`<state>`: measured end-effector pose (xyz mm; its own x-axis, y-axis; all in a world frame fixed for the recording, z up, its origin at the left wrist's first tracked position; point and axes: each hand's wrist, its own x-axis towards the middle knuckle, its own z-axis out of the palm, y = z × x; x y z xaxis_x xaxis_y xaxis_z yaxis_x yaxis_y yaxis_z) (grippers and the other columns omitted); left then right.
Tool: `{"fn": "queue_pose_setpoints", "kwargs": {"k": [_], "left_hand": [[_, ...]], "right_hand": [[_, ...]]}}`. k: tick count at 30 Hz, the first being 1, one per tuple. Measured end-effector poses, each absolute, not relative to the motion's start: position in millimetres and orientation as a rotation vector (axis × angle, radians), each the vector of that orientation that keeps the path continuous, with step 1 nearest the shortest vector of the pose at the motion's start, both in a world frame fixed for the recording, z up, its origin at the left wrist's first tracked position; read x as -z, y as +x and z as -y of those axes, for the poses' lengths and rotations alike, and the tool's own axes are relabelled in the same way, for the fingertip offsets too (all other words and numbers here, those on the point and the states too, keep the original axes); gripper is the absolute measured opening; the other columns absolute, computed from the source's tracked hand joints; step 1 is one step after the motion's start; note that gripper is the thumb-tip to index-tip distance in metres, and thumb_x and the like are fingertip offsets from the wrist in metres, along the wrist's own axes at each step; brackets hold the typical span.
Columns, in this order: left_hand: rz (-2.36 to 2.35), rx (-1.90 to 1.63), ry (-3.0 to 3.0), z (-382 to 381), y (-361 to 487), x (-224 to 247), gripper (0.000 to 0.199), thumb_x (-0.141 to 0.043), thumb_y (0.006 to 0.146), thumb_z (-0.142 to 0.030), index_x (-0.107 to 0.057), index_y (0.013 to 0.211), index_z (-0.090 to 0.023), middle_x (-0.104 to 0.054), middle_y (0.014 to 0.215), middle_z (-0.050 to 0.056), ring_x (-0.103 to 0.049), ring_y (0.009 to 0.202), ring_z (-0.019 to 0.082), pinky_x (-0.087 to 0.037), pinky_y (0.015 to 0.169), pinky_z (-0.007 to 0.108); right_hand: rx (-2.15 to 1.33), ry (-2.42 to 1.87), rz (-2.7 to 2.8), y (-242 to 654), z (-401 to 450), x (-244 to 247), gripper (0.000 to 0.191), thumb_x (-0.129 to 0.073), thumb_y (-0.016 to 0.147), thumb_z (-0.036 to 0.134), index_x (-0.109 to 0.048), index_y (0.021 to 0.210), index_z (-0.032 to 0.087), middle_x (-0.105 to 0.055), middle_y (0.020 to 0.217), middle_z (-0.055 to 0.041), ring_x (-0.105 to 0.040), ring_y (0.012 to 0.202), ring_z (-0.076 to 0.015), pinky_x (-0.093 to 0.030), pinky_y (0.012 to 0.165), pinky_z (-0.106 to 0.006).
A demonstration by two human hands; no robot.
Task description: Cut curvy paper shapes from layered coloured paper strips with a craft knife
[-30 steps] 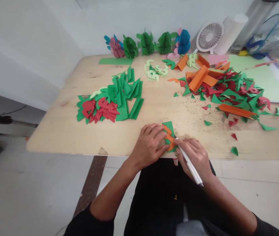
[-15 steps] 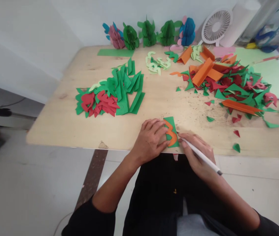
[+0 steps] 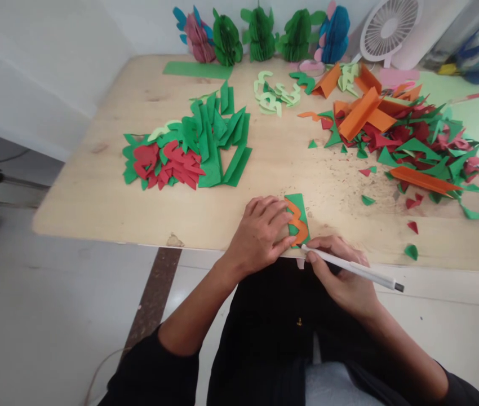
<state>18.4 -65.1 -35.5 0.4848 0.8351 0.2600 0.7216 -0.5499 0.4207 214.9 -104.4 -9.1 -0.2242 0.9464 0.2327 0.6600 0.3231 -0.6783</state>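
Observation:
At the table's front edge lies a green paper piece (image 3: 293,199) with an orange cut-out (image 3: 300,228), shaped like a 3, on top of it. My left hand (image 3: 262,231) rests flat with fingers stretched out, its fingertips pressing the left side of both papers down. Between the fingers and thumb of my right hand (image 3: 343,270) is a white pen (image 3: 358,270). The pen's dark tip touches the green paper near the lower end of the orange cut-out.
Folded green papers (image 3: 209,141) and red cut-outs (image 3: 172,163) lie to the left. Orange, red and green scraps (image 3: 417,141) heap up on the right. Honeycomb paper figures (image 3: 260,34) and a white fan (image 3: 389,28) stand at the back of the wooden table (image 3: 96,197).
The pen tip has moved from the right side of the orange cut-out down to its lower end. My left hand stays on the papers. The view has shifted slightly.

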Motion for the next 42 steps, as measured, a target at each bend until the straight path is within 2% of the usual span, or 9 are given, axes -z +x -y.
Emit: {"fn": "queue_pose_setpoints", "kwargs": {"k": [42], "left_hand": [[-1.334, -0.645, 2.497, 65.0, 17.7, 37.9, 0.026, -0.056, 0.091, -0.037, -0.061, 0.109, -0.019, -0.059, 0.131, 0.01, -0.046, 0.129, 0.029, -0.034, 0.11, 0.048]], "right_hand": [[-0.495, -1.279, 2.034, 208.0, 104.1, 14.6, 0.011, -0.058, 0.087, 0.016, -0.062, 0.079, 0.023, -0.072, 0.068, 0.0023, -0.066, 0.062, -0.0142, -0.049, 0.067, -0.029]]}}
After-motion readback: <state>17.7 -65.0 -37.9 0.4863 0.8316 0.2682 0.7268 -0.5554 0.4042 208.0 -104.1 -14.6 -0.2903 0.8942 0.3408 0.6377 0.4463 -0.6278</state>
